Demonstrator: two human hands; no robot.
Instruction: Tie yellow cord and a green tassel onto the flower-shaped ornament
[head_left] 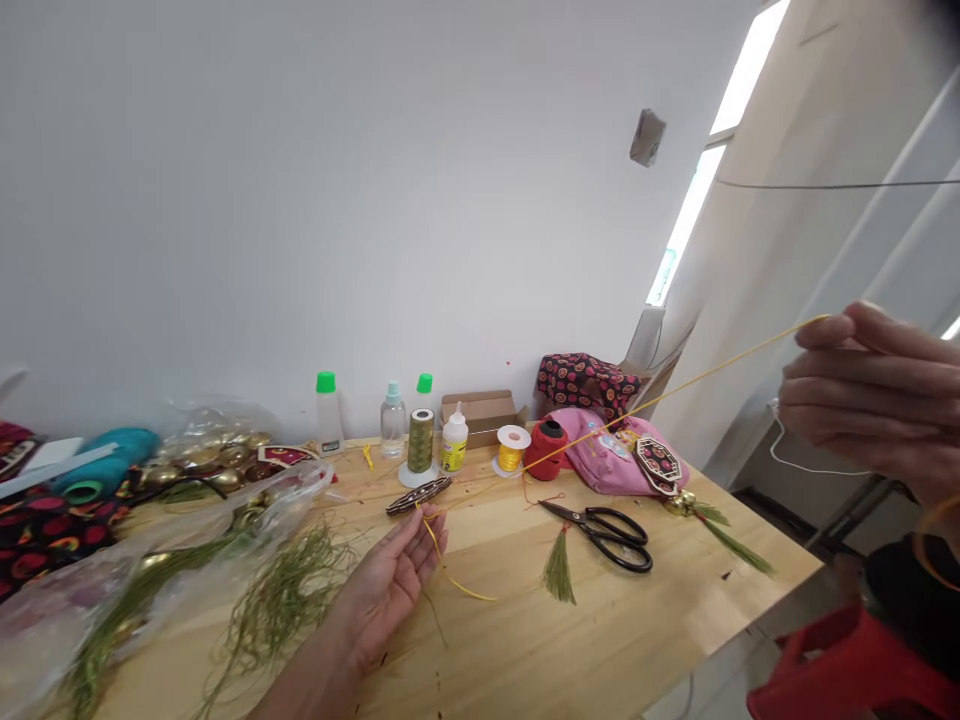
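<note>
My left hand [390, 585], palm turned up, pinches a flat dark ornament with a pale patterned rim [420, 494], seen nearly edge-on, at the place where a yellow cord is attached. A short tail of that cord hangs over my fingers and curls above the table. Raised high at the right, my right hand [874, 385] is closed with the far part of the yellow cord [675, 388] between thumb and forefinger. The cord runs taut in a slanting line between my two hands. Black-handled scissors [619, 538] and a green tassel [559, 570] lie right of my left hand.
Behind stand an olive thread cone [421, 440], a glue bottle [454, 445], a yellow cord spool [511, 452] and a red thread cone [547, 450]. A pink pouch [607, 470] lies to the right. Loose green threads [285, 595] and plastic bags [172, 590] cover the left side.
</note>
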